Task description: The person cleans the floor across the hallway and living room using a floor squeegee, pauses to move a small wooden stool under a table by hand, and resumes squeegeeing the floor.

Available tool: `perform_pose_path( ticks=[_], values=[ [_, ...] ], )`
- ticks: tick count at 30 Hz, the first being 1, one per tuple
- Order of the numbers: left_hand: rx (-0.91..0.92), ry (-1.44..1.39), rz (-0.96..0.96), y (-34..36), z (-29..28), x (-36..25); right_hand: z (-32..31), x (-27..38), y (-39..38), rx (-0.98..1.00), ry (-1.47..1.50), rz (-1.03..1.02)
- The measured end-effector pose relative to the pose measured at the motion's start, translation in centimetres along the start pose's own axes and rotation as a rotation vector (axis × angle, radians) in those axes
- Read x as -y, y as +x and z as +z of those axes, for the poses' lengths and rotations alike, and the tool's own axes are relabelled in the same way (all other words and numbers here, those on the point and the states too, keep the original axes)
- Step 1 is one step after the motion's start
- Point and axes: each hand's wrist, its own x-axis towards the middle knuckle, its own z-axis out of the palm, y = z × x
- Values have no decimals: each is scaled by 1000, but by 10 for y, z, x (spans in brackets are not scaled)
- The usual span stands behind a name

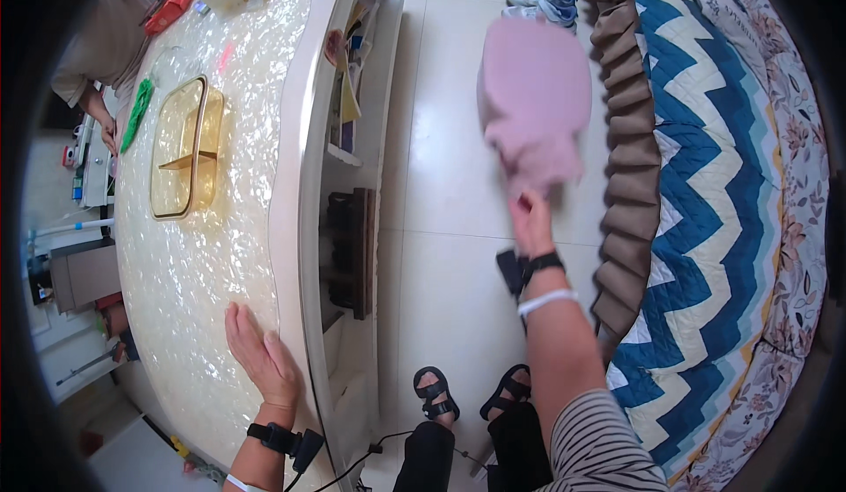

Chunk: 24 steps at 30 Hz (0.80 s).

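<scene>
Pale, glossy tiles [441, 183] run up the middle of the room between a long cream table [238, 267] under a shiny clear cover on your left and, on your right, a quilt in blue and cream zigzags [705, 183] edged by a pleated brown ruffle [627, 175]. Your right hand [532, 226] reaches forward over the floor, its fingertips pinched on the crumpled near end of a soft pink bundle with a smooth, rounded far part [535, 86]. That bundle lies ahead of you, between the table and the ruffle; it is blurred, and you cannot tell from this view whether it rests on the tiles or hangs above them. Just beyond its far end sits a pair of white and blue-grey shoes [542, 0], partly covered by it. Your left hand [263, 360] is laid on the tabletop near the edge, grasping nothing, its fingers extended. Farther up the table stands a see-through amber box with a divider [189, 161], and beyond it a bright green strip [136, 115] lies near the far edge, beside a co-worker in a beige top [106, 42].
</scene>
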Motion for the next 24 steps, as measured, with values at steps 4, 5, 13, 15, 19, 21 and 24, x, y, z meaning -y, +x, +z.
perform_pose_path(
  ticks=[4,5,13,15,19,21,24],
  values=[
    [-6,41,-6,1,-12,10,63,38,-8,-207,-455,131],
    [0,23,-6,0,-11,10,56,42,-18,-135,-477,142],
    [-73,66,49,-1,-11,20,-40,68,-260,196,-1089,90],
    [-91,54,71,-2,-9,16,-49,107,-332,90,-1024,217],
    [-153,88,129,-2,8,25,-125,149,-479,-111,-983,297],
    [-155,84,167,-4,9,33,-156,166,-557,-283,-901,368],
    [-145,73,224,0,18,45,-237,169,-699,-633,-780,438]
  ],
)
